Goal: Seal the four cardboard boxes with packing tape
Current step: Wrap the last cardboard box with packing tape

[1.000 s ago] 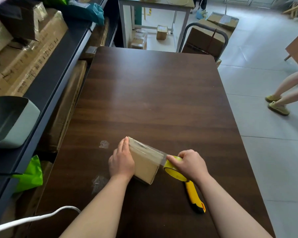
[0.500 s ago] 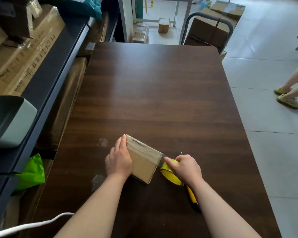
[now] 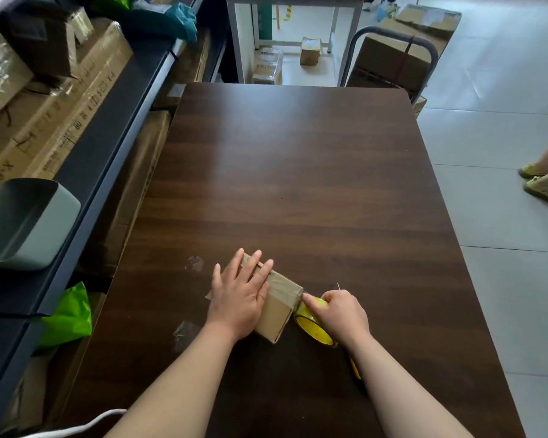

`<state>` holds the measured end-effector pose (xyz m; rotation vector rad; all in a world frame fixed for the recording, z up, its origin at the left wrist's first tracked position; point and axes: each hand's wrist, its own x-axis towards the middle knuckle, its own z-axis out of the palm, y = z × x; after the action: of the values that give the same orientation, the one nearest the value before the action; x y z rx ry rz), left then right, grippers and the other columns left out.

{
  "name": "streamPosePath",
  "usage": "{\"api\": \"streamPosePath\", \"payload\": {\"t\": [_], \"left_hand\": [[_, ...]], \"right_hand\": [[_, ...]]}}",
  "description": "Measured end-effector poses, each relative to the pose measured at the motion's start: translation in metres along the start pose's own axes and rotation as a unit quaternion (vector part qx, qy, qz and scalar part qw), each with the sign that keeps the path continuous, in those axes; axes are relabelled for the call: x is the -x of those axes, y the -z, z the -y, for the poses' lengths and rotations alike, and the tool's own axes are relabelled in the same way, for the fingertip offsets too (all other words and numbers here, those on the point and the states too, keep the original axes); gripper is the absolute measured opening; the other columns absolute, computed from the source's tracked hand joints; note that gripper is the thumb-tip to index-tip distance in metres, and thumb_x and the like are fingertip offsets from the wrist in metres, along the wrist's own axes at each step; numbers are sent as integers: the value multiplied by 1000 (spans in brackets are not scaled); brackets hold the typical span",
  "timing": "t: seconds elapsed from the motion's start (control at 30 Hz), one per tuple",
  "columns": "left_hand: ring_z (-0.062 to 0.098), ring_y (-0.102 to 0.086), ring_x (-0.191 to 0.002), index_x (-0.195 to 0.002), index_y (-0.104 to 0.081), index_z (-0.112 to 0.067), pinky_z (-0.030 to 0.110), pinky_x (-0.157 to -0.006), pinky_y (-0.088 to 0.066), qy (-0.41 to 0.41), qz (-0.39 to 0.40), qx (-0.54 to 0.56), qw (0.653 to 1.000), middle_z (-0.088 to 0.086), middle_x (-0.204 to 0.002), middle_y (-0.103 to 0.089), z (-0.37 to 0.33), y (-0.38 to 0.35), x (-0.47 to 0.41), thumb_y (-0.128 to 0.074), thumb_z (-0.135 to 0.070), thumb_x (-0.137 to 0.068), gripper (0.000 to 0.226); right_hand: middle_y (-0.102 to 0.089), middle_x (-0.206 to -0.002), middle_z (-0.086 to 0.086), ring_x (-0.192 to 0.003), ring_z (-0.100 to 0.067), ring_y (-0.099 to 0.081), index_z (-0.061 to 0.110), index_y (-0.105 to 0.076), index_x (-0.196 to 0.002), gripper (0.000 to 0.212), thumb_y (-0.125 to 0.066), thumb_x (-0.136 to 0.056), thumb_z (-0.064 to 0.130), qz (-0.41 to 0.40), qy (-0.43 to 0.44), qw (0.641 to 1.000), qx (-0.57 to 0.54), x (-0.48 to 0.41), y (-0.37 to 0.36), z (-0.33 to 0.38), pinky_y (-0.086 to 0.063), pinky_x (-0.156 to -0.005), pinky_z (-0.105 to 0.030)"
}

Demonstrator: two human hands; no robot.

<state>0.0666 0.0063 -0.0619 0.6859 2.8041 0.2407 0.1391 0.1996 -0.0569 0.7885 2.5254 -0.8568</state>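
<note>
The big dark brown wooden table (image 3: 298, 169) is holding the job near its front edge. The small brown cardboard box (image 3: 276, 317) is lying there at a slant, b/w the two hands. The left hand (image 3: 239, 295) is lying flat on top of the box, fingers straight & spread, pressing down. The right hand (image 3: 339, 314) is curling round the yellow roll of clear packing tape (image 3: 312, 327), just beside the box's right end, w/ a strip running from the roll up over the box top. A yellow tool handle (image 3: 355, 369), maybe a cutter, is peeking out under the right arm.

To do this bit well, I think:
- The L hand should be pushing hard so the box isn't sliding.
- The R hand should be pulling the roll low & tight, down the side, so the tape isn't wrinkling.
- Then it needs rubbing flat from the middle out, esp. at the edges, before cutting.
</note>
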Motion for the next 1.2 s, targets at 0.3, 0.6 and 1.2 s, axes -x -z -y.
{"api": "streamPosePath", "payload": {"t": [0.3,0.6,1.2], "left_hand": [[16,-5,-149,-143,-36,-41,55,-118,-3,12,-28,2,1000,-13,-157,-25,-1,-5,-2,-8,-54,-94,58],[14,26,-143,-148,5,-47,60,-114,11,10,28,-45,999,-14,-158,15,-3,1,0,0,-55,-94,54],[30,27,-143,-150,22,-22,56,-116,8,85,95,49,991,11,-156,30,2,20,6,-48,-73,-78,113]], "right_hand": [[-62,-77,6,-78,-16,-58,22,-66,-81,47,-49,-88,66,-8,0,1000,10,-3,0,-2,-41,-63,-28],[-63,-76,5,-80,-17,-60,22,-64,-77,48,-49,-88,66,2,-15,1000,9,-2,1,1,-43,-63,-28],[-41,-43,3,-51,-14,-44,16,-46,-44,59,-61,-86,54,-70,99,986,-114,4,34,23,-36,-55,-30]]}}
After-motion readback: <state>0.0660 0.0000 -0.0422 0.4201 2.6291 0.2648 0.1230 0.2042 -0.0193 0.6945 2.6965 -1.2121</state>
